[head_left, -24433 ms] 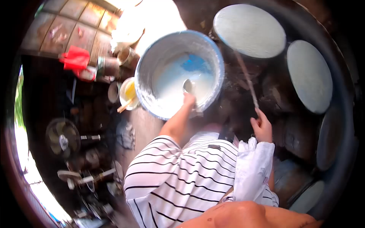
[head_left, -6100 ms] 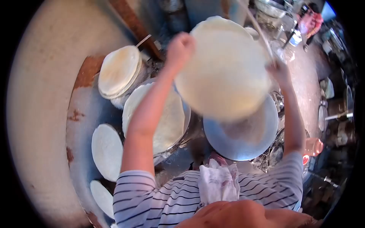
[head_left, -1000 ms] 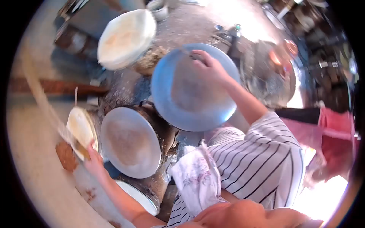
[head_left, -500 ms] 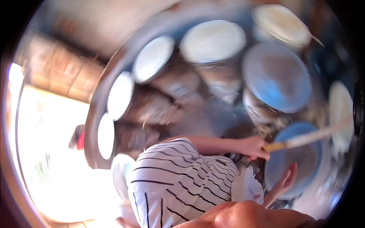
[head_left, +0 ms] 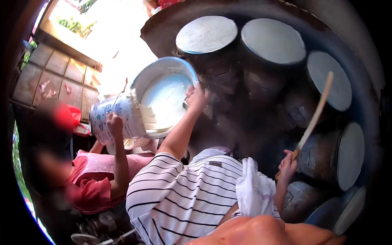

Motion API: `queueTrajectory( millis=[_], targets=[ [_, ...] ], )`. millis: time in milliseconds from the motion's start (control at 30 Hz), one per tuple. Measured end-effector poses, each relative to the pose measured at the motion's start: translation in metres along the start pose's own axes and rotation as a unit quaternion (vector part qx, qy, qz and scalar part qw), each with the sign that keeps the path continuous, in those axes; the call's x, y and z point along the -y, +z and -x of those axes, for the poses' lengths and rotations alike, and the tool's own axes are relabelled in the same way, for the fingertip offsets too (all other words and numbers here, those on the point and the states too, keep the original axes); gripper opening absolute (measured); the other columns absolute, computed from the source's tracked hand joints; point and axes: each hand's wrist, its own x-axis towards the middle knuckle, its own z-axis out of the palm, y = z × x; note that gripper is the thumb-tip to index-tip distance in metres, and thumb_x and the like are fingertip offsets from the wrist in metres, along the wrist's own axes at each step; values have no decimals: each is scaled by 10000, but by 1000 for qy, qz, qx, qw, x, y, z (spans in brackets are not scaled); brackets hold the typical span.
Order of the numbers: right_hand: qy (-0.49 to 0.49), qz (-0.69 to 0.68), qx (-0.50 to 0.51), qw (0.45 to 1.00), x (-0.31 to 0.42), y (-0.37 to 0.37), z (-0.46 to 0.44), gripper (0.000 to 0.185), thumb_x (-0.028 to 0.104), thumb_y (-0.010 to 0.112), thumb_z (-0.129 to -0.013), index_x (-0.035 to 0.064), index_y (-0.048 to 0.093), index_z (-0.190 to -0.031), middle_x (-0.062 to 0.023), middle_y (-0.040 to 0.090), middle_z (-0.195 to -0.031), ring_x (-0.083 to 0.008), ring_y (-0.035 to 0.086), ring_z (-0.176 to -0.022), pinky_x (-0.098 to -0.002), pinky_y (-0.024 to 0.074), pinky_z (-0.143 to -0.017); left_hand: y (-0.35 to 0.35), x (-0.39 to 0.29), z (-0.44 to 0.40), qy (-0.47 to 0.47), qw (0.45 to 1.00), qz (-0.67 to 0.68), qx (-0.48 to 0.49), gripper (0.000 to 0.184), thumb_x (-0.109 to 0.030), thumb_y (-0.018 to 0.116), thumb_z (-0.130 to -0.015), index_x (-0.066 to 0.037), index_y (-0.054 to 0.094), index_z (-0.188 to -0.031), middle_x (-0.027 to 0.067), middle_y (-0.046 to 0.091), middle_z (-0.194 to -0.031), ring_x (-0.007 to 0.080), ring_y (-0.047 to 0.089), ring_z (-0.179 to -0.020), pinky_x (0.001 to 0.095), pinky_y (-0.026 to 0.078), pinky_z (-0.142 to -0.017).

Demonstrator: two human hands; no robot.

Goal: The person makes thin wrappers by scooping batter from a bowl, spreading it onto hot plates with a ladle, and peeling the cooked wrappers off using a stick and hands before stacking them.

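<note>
My left hand (head_left: 197,98) is closed over the right rim of a large blue-rimmed basin (head_left: 136,77) with white liquid inside. A small dark thing shows beside its fingers, too unclear to name. A co-worker tilts a printed white bucket (head_left: 118,118) over the basin's left side, and thick white batter (head_left: 149,116) runs from its mouth. My right hand (head_left: 288,165) grips a long pale wooden stick (head_left: 314,118), which points up and away over the dark stove area at the right.
Round pans coated white (head_left: 207,34) curve along the back and right of the dark stove (head_left: 163,24). The co-worker (head_left: 98,175), in red and pink, is at the left, close to my left arm. A tiled surface (head_left: 57,73) lies at the upper left.
The view has swung round to the basin. The stick has passed from my left hand to my right. My left hand now holds the basin, and the co-worker with the bucket has come into view.
</note>
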Motion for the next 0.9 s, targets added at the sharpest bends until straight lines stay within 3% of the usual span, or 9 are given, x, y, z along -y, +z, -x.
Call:
queueTrajectory(
  millis=[100, 200, 367, 433, 500, 533, 600, 767, 900],
  targets=[
    [26, 25, 104, 994, 37, 61, -24, 213, 217, 450, -984, 40, 568, -971, 74, 331, -580, -1, 287, -442, -174, 252, -385, 29, 64, -30, -253, 940, 72, 219, 763, -403, 566, -840, -66, 204, -1422, 256, 316, -1386, 428, 406, -1217, 513, 431, -922],
    [12, 83, 194, 977, 78, 120, -49, 210, 216, 459, -982, 42, 576, -969, 75, 345, -578, -1, 296, -444, -172, 256, -399, 68, 102, -36, -447, 847, 220, 185, 628, -315, 555, -835, -26, 333, -1347, 275, 418, -1292, 395, 499, -1127, 485, 483, -807],
    [0, 183, 354, 917, 117, 217, -100, 184, 199, 487, -970, 71, 614, -935, 75, 399, -588, 13, 329, -468, -163, 253, -417, 56, 194, -43, -295, 875, 174, 343, 185, -40, 494, -754, 43, 648, -814, 180, 580, -599, 297, 601, -514, 409, 482, -490],
    [-102, 253, 425, 863, 103, 241, -142, 211, 172, 499, -955, 14, 601, -1050, 9, 475, -615, -90, 453, -515, -244, 377, -486, -44, 149, -18, -357, 821, 402, 191, 413, -4, 463, -766, 25, 568, -1165, 154, 563, -652, 202, 534, -441, 360, 424, -409],
    [-204, 288, 446, 823, 120, 276, -135, 330, 160, 493, -944, -7, 515, -1228, -90, 558, -693, -211, 567, -631, -334, 459, -631, -124, 129, -6, -306, 881, 342, 114, 465, -49, 479, -843, -52, 477, -1308, 166, 584, -781, 231, 562, -536, 368, 465, -496],
    [-125, 365, 462, 799, 143, 296, -125, 352, 171, 474, -948, 53, 486, -1279, -119, 569, -708, -208, 583, -647, -332, 457, -633, -121, 152, 0, -109, 973, 201, -45, 508, -72, 483, -885, -116, 402, -1385, 137, 548, -789, 230, 569, -651, 368, 475, -589],
    [-139, 395, 495, 761, 142, 327, -126, 365, 150, 455, -946, 115, 471, -1309, -124, 565, -711, -220, 579, -650, -345, 451, -621, -167, 138, -14, -124, 971, 123, -164, 512, -82, 464, -907, -110, 365, -1408, 184, 534, -816, 305, 565, -730, 399, 455, -698],
    [-337, 555, 520, 555, 101, 431, -132, 320, 157, 451, -912, 161, 544, -1218, -181, 638, -818, -349, 624, -766, -459, 484, -655, -49, 158, -30, -133, 950, 248, -138, 476, -126, 487, -880, -84, 427, -1351, 260, 599, -1049, 429, 566, -927, 478, 439, -827],
    [-390, 595, 479, 515, 66, 505, -138, 241, 112, 429, -878, 111, 592, -1055, -181, 653, -805, -361, 641, -767, -476, 497, -643, -24, 186, -64, -416, 800, 433, 5, 536, -99, 420, -890, -149, 325, -1415, 152, 575, -785, 252, 558, -546, 382, 470, -493]
  ],
)
